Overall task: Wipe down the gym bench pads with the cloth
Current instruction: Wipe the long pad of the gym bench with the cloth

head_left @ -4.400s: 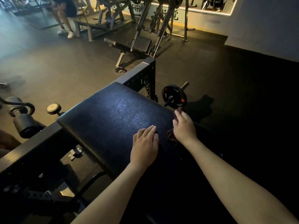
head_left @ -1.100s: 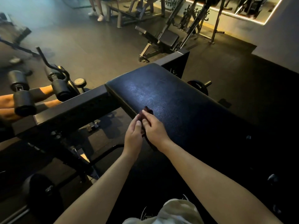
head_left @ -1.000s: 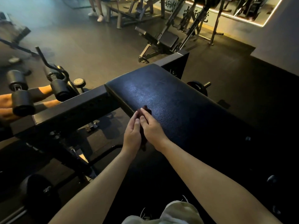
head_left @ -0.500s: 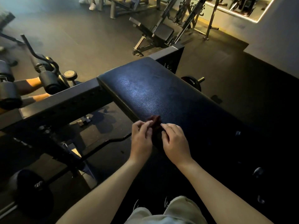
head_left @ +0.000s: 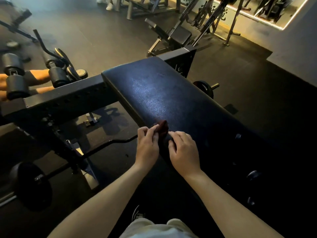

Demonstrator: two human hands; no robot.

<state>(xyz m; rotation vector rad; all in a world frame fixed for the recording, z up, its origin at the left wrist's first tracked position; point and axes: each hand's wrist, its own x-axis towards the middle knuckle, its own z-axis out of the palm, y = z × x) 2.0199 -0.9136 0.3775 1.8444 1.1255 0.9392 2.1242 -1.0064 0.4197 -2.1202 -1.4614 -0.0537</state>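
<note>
A long black bench pad [head_left: 164,93] slopes away from me, with a sheen of light on its middle. A small dark red cloth [head_left: 162,128] lies bunched on the pad's near left edge. My left hand [head_left: 147,146] pinches the cloth's left side with its fingertips. My right hand [head_left: 183,152] rests on the pad just right of the cloth, its fingertips curled onto the cloth's lower part. Most of the cloth is hidden between the two hands.
A black steel frame beam [head_left: 65,97] crosses left of the pad. A curl bar with a plate [head_left: 32,184] lies on the floor at lower left. Another person's legs [head_left: 36,76] sit by roller pads at left. A weight plate [head_left: 204,87] and another bench [head_left: 173,34] stand beyond.
Over the last second my hands slid nearer along the pad's left edge with the cloth and drew slightly apart. Earlier, both hands were on the pad's right side.
</note>
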